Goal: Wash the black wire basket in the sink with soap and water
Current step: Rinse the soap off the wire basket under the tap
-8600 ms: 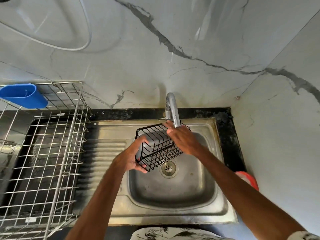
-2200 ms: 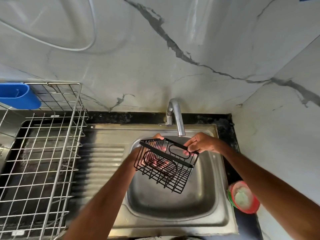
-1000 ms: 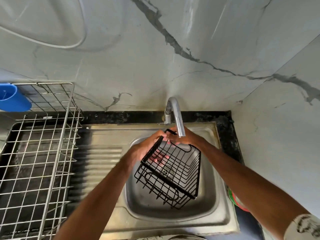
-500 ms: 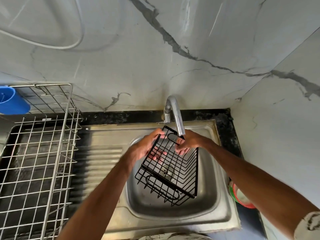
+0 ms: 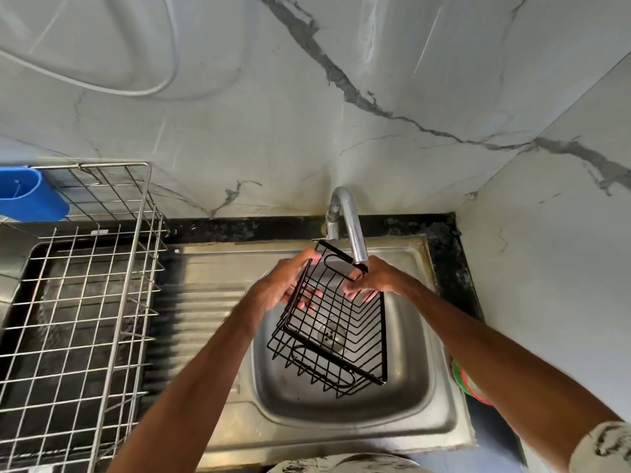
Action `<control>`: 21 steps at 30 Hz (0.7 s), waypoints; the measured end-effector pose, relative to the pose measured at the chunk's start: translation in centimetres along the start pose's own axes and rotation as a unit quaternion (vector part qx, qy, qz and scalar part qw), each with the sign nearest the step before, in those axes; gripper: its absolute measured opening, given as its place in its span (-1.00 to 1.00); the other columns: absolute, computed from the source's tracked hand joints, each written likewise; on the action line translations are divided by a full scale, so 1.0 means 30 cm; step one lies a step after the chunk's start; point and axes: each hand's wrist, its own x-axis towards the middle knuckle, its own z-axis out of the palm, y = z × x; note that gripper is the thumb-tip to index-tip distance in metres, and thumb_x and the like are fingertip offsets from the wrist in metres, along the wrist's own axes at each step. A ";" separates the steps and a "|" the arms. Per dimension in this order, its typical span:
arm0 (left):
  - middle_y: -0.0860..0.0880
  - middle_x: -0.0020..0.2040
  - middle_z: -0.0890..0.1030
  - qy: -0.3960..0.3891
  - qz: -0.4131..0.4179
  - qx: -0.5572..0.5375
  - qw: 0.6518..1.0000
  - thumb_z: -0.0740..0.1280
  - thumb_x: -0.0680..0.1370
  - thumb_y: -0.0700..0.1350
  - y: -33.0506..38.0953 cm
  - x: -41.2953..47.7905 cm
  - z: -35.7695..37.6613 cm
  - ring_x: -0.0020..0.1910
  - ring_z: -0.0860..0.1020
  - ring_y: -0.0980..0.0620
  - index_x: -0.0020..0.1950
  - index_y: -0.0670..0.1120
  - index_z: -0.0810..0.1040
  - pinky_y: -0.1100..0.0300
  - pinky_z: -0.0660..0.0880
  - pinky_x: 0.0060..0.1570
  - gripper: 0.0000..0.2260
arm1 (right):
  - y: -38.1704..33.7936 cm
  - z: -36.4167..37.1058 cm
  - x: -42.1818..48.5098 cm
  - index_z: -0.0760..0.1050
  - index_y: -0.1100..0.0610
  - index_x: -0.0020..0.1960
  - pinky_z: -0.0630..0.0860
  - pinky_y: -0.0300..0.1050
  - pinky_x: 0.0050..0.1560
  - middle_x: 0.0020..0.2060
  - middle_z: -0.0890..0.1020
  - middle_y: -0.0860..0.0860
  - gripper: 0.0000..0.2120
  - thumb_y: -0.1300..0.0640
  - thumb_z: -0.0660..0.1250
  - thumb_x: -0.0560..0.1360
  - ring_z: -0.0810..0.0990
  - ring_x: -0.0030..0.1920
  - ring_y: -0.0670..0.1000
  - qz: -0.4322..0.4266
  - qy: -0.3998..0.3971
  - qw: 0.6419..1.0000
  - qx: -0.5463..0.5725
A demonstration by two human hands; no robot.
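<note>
Bright, even light; wall glare, perhaps slight edge distortion.

1. The back wall [image 5: 273,131] was faced with glossy, pale marble-look panels crossed by a dark grey vein, and soft streaks of light were reflected in it.
2. A side wall [image 5: 563,250] of the same finish was joined to it at a corner on the right.
3. A white cable [image 5: 136,94] was looped across the back wall's upper left.
4. A black speckled table [image 5: 239,228] was run along the foot of both walls.
5. A steel wire rack [image 5: 124,302] was set on the left, and a blue plastic holder [image 5: 27,199] was hung at its far rim.
6. A chrome tap [image 5: 351,227] was mounted near the back wall.
</note>
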 end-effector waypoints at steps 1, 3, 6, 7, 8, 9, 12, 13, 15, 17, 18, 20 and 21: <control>-0.09 0.61 0.28 0.002 -0.005 -0.001 1.000 0.26 0.38 0.56 -0.012 0.006 -0.003 0.16 0.68 -0.21 0.33 0.24 0.54 -0.06 0.62 -0.06 -0.36 | 0.000 0.004 -0.009 0.65 0.10 0.06 0.66 0.19 0.07 -0.10 0.76 0.02 -0.59 -0.02 0.64 0.29 0.75 -0.10 0.01 0.005 0.006 1.000 -0.014; -0.12 0.58 0.32 0.006 -0.005 0.001 1.000 0.28 0.37 0.57 -0.022 0.002 0.003 0.16 0.68 -0.20 0.37 0.23 0.53 -0.12 0.62 0.01 -0.32 | -0.039 0.022 -0.040 0.62 0.16 0.11 0.69 0.03 -0.03 -0.04 0.74 0.08 -0.60 0.10 0.63 0.34 0.73 -0.17 -0.04 0.007 0.025 0.999 -0.026; -0.17 0.44 0.48 -0.008 -0.011 0.016 1.000 0.28 0.39 0.55 -0.008 -0.014 0.033 0.18 0.65 -0.22 0.37 0.20 0.53 -0.24 0.63 0.10 -0.33 | -0.098 0.053 -0.036 0.49 0.15 0.26 0.63 -0.23 -0.27 -0.04 0.71 0.06 -0.27 -0.04 0.70 0.21 0.70 -0.18 -0.05 -0.003 0.088 0.996 0.032; -0.15 0.37 0.53 -0.013 -0.010 0.014 1.000 0.27 0.44 0.51 -0.001 -0.017 0.042 0.14 0.67 -0.19 0.35 0.16 0.55 -0.19 0.66 0.04 -0.37 | -0.096 0.065 -0.007 0.47 0.11 0.29 0.66 -0.18 -0.24 -0.03 0.71 0.04 -0.10 -0.19 0.72 0.09 0.72 -0.16 -0.03 -0.025 0.106 0.992 0.060; -0.11 0.30 0.56 -0.013 -0.008 0.012 1.000 0.27 0.49 0.46 0.009 -0.026 0.051 0.08 0.69 -0.15 0.31 0.10 0.58 -0.10 0.69 -0.06 -0.42 | -0.082 0.070 0.033 0.47 0.08 0.28 0.69 -0.11 -0.19 -0.03 0.71 0.01 -0.01 -0.32 0.69 -0.01 0.73 -0.14 -0.03 -0.038 0.119 0.989 0.076; -0.07 0.26 0.57 -0.008 -0.004 0.013 1.000 0.27 0.52 0.41 0.018 -0.029 0.055 0.03 0.70 -0.10 0.26 0.06 0.61 -0.02 0.68 -0.14 -0.47 | -0.079 0.071 0.057 0.49 0.06 0.25 0.69 -0.09 -0.17 -0.06 0.71 -0.01 -0.04 -0.33 0.69 -0.02 0.73 -0.14 -0.05 -0.056 0.124 0.988 0.078; -0.12 0.31 0.59 0.016 -0.002 0.030 0.999 0.34 0.41 0.44 0.027 -0.029 0.046 -0.07 0.74 -0.05 0.20 0.06 0.65 -0.01 0.67 -0.15 -0.43 | -0.133 0.063 0.002 0.56 0.16 0.15 0.70 -0.01 -0.12 -0.10 0.73 0.04 -0.49 0.05 0.66 0.30 0.74 -0.16 -0.03 -0.075 0.104 0.988 0.091; -0.14 0.34 0.58 0.026 0.003 0.036 0.999 0.36 0.36 0.46 0.028 -0.031 0.035 -0.08 0.75 -0.05 0.22 0.07 0.64 -0.04 0.68 -0.13 -0.39 | -0.127 0.056 -0.004 0.57 0.17 0.16 0.70 0.00 -0.09 -0.05 0.73 0.05 -0.52 0.07 0.64 0.34 0.74 -0.15 -0.02 -0.065 0.099 0.989 0.086; -0.17 0.39 0.53 0.042 0.009 0.031 0.999 0.39 0.31 0.46 0.027 -0.041 0.010 -0.05 0.74 -0.10 0.25 0.10 0.63 -0.07 0.69 -0.15 -0.35 | -0.090 0.038 -0.022 0.57 0.18 0.18 0.65 -0.20 -0.18 0.03 0.71 0.06 -0.58 0.05 0.58 0.41 0.70 -0.17 -0.07 -0.028 0.075 0.996 0.035; -0.24 0.37 0.53 0.057 0.003 0.004 0.998 0.41 0.27 0.44 0.024 -0.051 -0.011 -0.09 0.75 -0.11 0.26 0.11 0.62 -0.02 0.68 -0.21 -0.33 | -0.028 0.019 -0.037 0.58 0.23 0.21 0.63 -0.22 -0.16 0.07 0.71 0.15 -0.66 0.10 0.49 0.51 0.71 -0.14 -0.02 0.003 0.047 0.998 0.031; -0.26 0.35 0.55 0.063 -0.002 -0.006 0.998 0.41 0.26 0.44 0.019 -0.054 -0.015 -0.11 0.75 -0.12 0.25 0.11 0.62 -0.01 0.67 -0.22 -0.34 | -0.009 0.016 -0.055 0.57 0.26 0.22 0.66 -0.16 -0.11 0.08 0.71 0.20 -0.69 0.12 0.44 0.55 0.73 -0.10 0.04 0.012 0.034 0.997 0.073; -0.25 0.33 0.58 0.082 -0.003 -0.013 0.997 0.40 0.27 0.45 0.012 -0.064 -0.012 0.01 0.73 -0.19 0.15 0.21 0.65 -0.12 0.68 -0.08 -0.45 | -0.007 0.031 -0.103 0.54 0.32 0.23 0.69 -0.12 -0.11 0.04 0.71 0.24 -0.75 0.17 0.31 0.64 0.75 -0.13 0.05 -0.005 0.026 0.988 0.152; -0.23 0.32 0.60 0.090 0.000 -0.011 0.996 0.40 0.29 0.46 0.005 -0.068 -0.008 0.11 0.69 -0.24 0.07 0.27 0.67 -0.21 0.65 0.05 -0.54 | -0.007 0.043 -0.112 0.53 0.32 0.23 0.69 -0.15 -0.15 0.03 0.71 0.25 -0.77 0.19 0.26 0.67 0.75 -0.18 0.02 -0.012 0.044 0.983 0.176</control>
